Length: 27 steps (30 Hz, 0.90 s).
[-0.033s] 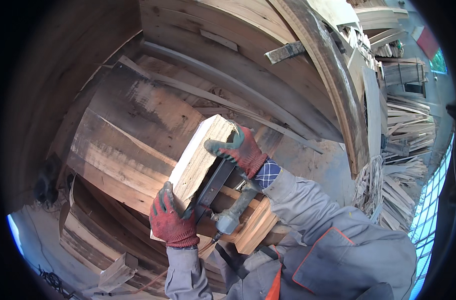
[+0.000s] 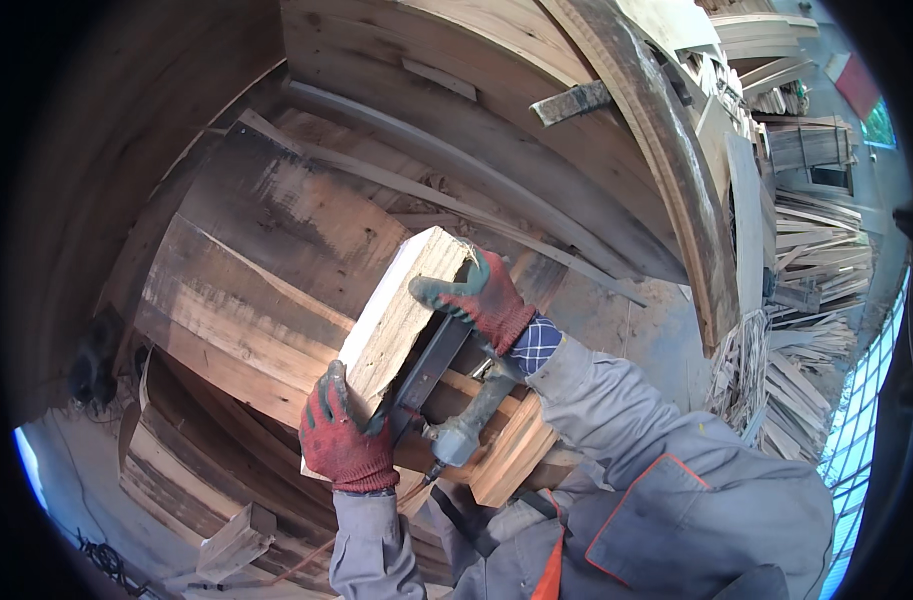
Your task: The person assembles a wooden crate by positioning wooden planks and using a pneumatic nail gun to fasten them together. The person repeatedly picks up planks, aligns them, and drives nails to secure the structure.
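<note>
A thick, pale wooden block (image 2: 394,318) with one rough side lies slantwise between my hands. My left hand (image 2: 348,430), in a red and dark green glove, is closed on its near end. At its far end, my right hand (image 2: 481,300) in a matching glove grips the edge, with the thumb over the rough side. Just below the block rests a grey pneumatic nail gun (image 2: 461,437) with a long dark magazine (image 2: 433,365); neither hand holds it. Another light wooden block (image 2: 516,450) sits beside the nail gun, close to my body.
Wide, stained boards (image 2: 246,270) lie beyond the block. Tall wooden panels (image 2: 456,60) and a curved dark beam (image 2: 666,160) stand on the far side. Bundled thin wood strips (image 2: 811,250) are piled at the right. Stacked planks (image 2: 196,470) and a small block (image 2: 238,543) lie lower left.
</note>
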Each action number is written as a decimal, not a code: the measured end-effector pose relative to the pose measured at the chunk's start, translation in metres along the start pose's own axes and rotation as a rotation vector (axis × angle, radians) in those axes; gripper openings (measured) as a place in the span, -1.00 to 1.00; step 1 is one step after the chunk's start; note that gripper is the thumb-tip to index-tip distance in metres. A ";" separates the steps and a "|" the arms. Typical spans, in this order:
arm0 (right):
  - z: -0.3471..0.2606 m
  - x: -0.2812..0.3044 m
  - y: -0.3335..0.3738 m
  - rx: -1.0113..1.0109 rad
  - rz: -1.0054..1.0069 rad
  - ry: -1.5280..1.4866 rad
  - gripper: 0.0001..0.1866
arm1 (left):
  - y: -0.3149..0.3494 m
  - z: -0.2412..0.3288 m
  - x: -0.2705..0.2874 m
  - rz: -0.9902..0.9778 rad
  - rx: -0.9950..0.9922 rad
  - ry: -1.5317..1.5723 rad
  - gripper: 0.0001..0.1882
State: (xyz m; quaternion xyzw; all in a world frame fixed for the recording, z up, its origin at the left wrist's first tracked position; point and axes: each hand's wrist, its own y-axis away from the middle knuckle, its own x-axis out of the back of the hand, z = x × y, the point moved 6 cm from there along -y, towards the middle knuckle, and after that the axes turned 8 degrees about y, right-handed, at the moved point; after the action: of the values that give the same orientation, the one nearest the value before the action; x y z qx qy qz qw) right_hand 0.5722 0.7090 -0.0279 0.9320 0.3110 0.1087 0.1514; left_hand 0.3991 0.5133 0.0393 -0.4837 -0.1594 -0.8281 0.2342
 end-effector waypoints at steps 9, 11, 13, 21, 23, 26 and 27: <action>-0.010 0.001 -0.003 0.132 0.092 0.261 -0.50 | 0.003 0.002 0.001 0.002 0.003 -0.018 -0.29; -0.002 -0.004 -0.004 -0.105 0.056 -0.227 -0.48 | 0.004 0.003 0.000 -0.016 -0.011 -0.031 -0.27; -0.015 -0.003 0.005 -0.041 0.131 -0.519 -0.32 | 0.005 0.005 -0.002 0.032 -0.047 -0.053 -0.28; -0.056 -0.014 0.210 0.158 0.457 0.105 -0.17 | 0.011 -0.019 -0.018 -0.009 0.127 0.018 -0.22; -0.030 -0.027 0.255 -0.043 0.453 -0.229 -0.26 | 0.010 -0.019 -0.017 -0.024 0.136 -0.014 -0.22; 0.011 -0.035 0.297 -0.256 0.396 -0.257 -0.24 | 0.009 -0.018 -0.016 -0.018 0.159 -0.205 -0.16; 0.025 -0.040 0.304 -0.380 0.366 -0.268 -0.21 | 0.010 -0.016 -0.015 -0.001 0.152 -0.204 -0.18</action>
State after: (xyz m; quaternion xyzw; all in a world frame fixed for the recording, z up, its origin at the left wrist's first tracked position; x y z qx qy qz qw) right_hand 0.7147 0.4483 0.0511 0.9336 0.0888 0.0663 0.3408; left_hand 0.3992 0.5010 0.0186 -0.5461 -0.2450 -0.7603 0.2524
